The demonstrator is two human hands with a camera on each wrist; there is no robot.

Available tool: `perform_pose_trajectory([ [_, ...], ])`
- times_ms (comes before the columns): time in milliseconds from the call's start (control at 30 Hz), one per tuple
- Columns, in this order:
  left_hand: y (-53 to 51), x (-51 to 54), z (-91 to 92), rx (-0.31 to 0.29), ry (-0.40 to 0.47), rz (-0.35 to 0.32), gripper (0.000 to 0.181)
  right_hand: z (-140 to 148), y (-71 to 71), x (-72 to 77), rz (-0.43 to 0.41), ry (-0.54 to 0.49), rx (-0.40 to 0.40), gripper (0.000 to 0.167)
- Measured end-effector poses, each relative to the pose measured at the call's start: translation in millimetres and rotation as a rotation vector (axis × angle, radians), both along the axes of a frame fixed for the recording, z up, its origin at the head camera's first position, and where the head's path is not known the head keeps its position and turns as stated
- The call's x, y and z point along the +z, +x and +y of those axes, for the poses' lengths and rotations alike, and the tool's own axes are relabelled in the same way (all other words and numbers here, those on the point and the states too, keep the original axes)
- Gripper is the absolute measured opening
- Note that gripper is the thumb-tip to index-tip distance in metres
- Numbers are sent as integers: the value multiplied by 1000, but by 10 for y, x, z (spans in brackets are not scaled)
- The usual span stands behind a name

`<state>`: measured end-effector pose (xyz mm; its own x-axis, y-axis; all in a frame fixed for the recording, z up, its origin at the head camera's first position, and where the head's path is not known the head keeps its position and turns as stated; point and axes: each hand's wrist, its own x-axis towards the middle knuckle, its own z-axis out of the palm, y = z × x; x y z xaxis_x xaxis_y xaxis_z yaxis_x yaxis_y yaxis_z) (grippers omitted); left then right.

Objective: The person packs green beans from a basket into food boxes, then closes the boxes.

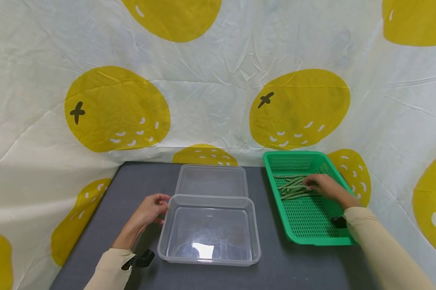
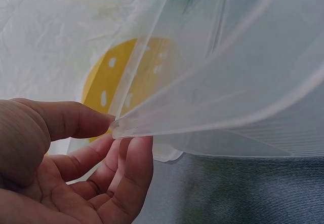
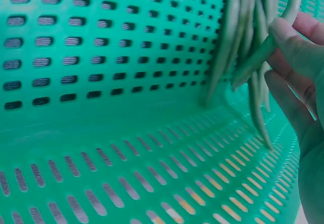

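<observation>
A clear plastic container (image 1: pixel 209 257) stands on the dark table, with the left hand (image 1: pixel 149 209) at its left rim. In the left wrist view that hand (image 2: pixel 86 158) pinches the corner of the container rim (image 2: pixel 131 125) between thumb and fingers. Long green beans (image 1: pixel 294 188) lie in a green perforated basket (image 1: pixel 308 241) on the right. The right hand (image 1: pixel 324 186) reaches into the basket; in the right wrist view its thumb and fingers (image 3: pixel 304 67) pinch one bean (image 3: pixel 258 59), beside several others (image 3: pixel 235 26). The container looks empty.
A clear flat lid (image 1: pixel 211 181) lies behind the container. The dark table (image 1: pixel 131 185) ends at a white cloth (image 1: pixel 210 108) with yellow fruit prints, which hangs behind and at both sides. The basket's raised walls surround the beans.
</observation>
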<state>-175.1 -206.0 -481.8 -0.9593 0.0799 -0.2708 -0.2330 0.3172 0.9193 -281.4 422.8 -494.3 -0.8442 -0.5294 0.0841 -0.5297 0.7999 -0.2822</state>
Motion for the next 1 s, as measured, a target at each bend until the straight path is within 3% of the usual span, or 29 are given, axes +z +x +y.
perform_pose_trajectory([
  [367,13,-2,-1,-11,-1,18,39,-124,80,212,58,-108,80,22],
  [633,-11,-6,-10,12,1,5,37,-208,137,314,101,-171,96,25],
  [1000,-17,28,-4,17,-14,-24,38,-315,199,506,76,-221,119,25],
])
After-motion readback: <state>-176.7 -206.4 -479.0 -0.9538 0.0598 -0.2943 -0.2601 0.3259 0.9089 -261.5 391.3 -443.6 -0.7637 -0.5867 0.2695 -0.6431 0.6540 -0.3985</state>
